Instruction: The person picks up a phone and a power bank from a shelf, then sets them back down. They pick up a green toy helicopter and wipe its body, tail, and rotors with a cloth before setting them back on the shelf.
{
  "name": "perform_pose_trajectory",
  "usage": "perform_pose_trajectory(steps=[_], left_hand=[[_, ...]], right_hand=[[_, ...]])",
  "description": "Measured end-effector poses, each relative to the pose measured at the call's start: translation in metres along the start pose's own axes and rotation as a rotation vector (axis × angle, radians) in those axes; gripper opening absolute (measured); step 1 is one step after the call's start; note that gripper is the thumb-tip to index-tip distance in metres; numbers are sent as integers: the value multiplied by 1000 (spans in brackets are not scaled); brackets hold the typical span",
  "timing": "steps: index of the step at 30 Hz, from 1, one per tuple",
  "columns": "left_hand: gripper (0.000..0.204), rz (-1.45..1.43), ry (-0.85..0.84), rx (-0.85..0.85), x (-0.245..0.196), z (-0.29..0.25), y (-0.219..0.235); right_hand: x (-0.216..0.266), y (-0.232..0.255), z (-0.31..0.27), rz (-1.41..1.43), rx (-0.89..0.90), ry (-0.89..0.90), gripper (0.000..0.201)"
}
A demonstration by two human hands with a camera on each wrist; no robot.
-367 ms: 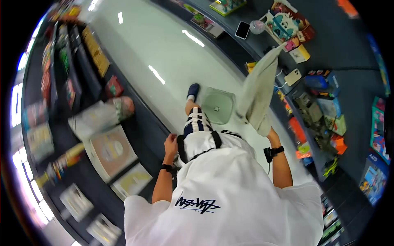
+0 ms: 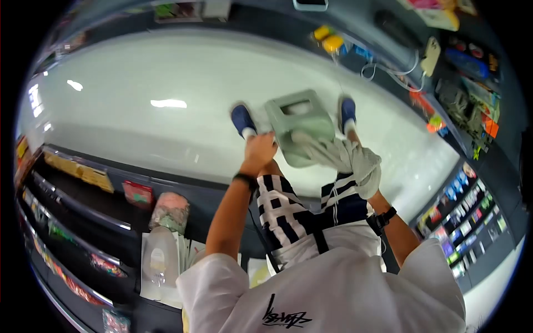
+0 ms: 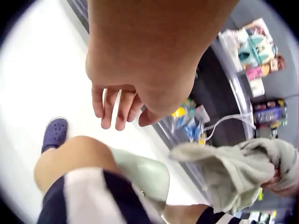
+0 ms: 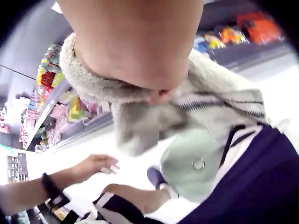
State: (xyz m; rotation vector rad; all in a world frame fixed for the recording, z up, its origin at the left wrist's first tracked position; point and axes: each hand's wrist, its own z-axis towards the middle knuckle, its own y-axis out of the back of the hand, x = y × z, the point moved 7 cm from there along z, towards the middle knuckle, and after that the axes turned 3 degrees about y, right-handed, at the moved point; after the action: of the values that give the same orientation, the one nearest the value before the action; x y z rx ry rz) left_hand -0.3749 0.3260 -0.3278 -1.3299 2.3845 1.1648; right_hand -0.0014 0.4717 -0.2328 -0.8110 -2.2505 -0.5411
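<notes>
My right hand (image 3: 280, 185) grips a light grey cloth (image 2: 363, 165), fleecy with dark stripes in the right wrist view. The cloth is bunched around that hand and hides most of it; a loose end trails over a pale green plastic stool (image 2: 302, 119). Low between the feet, the stool shows a rectangular cut-out in the head view and a round ring on its surface in the right wrist view. Beside the stool, above the knee, hangs my left hand (image 2: 261, 151). Its fingers (image 3: 124, 109) are loosely extended and hold nothing.
Dark shelving (image 2: 83, 208) with packaged goods runs along the left, a clear plastic bottle (image 2: 158, 256) on it. A counter on the right carries a phone (image 2: 431, 55) on a white cable (image 2: 408, 72). Blue shoes (image 2: 242, 118) stand on the glossy pale floor (image 2: 127, 105).
The cloth has come down from being held up at the right and is now bunched over the stool. My left hand has moved forward toward the stool. The head view has turned.
</notes>
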Motion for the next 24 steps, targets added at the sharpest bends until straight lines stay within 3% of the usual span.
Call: perform_pose_trajectory(steps=[1,2,3,4,5,7,9,12,14,16,19,21,22,24], left_hand=[[24,31,2,109,-24,36,-23],[25,44,-130,127,-48,61,-65],[44,86,-108,289,-58,88,-103],[44,61,-107,304,-76,101,-135],[55,72,-84,216,-91,114,-156],[66,108,-55,133,-86,141,-173],[84,341,62,163,-67,136,-195],[99,353,-56,239,-68,119,-223],[92,368,-101,280,-71,110,-234],[80,-38,-315,439,-74,89,-244],[60,219,-305,428,-66,76,-177],[41,187,-222,290,-43,69,-87],[39,263,-68,285,-39,66,-36],[39,122,-168,-86,-18,39,46]], right_hand=[[-16,13,-17,-52,-15,-67,58],[-35,28,-39,-104,-32,-138,57],[-50,38,-50,-142,-38,-186,57],[-62,53,-67,-177,-49,-236,57],[-74,66,-80,-205,-60,-278,56],[-96,77,-85,-221,-84,-328,55],[-113,81,-84,-232,-99,-337,54],[-120,103,-73,-281,-164,-269,53],[-107,127,-66,-365,-255,-161,52],[-93,155,-59,-468,-384,-45,51],[-78,207,-45,-641,-579,124,50],[-78,237,-34,-729,-633,180,49],[-81,247,-29,-752,-641,196,49],[-88,259,-13,-784,-622,222,48]])
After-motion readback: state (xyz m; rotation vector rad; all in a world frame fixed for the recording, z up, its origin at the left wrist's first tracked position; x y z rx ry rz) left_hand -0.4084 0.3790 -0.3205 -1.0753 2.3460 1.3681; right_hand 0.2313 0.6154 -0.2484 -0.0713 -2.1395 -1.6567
